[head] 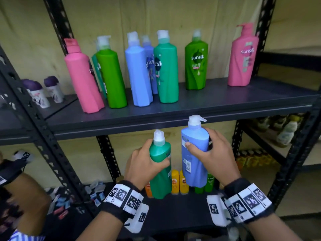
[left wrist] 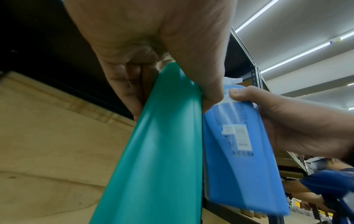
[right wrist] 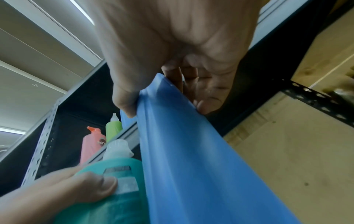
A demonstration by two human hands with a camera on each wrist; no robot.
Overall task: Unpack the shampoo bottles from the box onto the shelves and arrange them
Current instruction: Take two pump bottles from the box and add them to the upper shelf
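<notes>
Shampoo bottles stand along the upper shelf (head: 191, 108) of a black metal rack: from the left, a pink bottle (head: 83, 79), a green bottle (head: 112, 77) with a teal one half hidden behind it, a pale blue bottle (head: 138, 75) with a darker blue one behind, a teal bottle (head: 166, 70), then apart from these a green Sunsilk bottle (head: 196, 63), and far right a pink pump bottle (head: 243, 56). All are upright with their caps on.

Below the shelf edge, the left hand (head: 144, 164) grasps a teal shampoo bottle (head: 159, 164) around its upper body, fingers wrapped and thumb across the back label, held upright in the air. Just beside it, the right hand (head: 210, 153) is clasped round a blue shampoo bottle (head: 194, 153), thumb on its back label, its white pump cap level with the upper shelf's front edge. In the left wrist view the two held bottles sit side by side, nearly touching.

On the lower shelf behind them stand small yellow bottles (head: 178, 181) and small green ones. At far left, on a neighbouring rack, are purple-capped roll-on bottles (head: 43, 91).
</notes>
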